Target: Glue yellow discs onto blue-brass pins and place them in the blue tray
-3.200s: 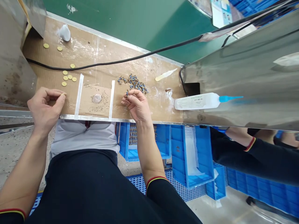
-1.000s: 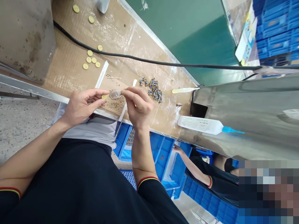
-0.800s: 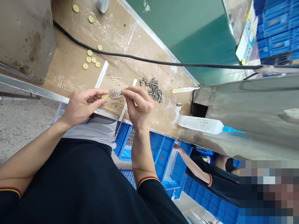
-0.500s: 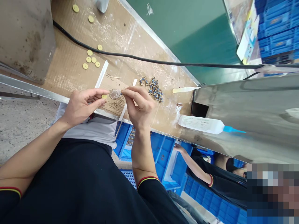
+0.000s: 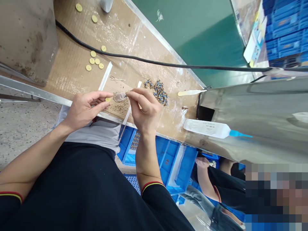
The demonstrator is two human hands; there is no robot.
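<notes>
While the left hand (image 5: 81, 108) pinches a yellow disc (image 5: 108, 99) at nine o'clock from the clear round dish (image 5: 118, 97), the right hand (image 5: 146, 107) grips a small blue part (image 5: 125, 95) at three o'clock, apparently for dipping, the next move likely needing steadiness.

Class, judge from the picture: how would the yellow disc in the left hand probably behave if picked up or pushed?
The yellow disc is probably light, being small enough to pinch in the left hand. It looks fairly stiff, with no visible bend. Laid flat like the other discs, it would likely slide rather than roll.
</notes>
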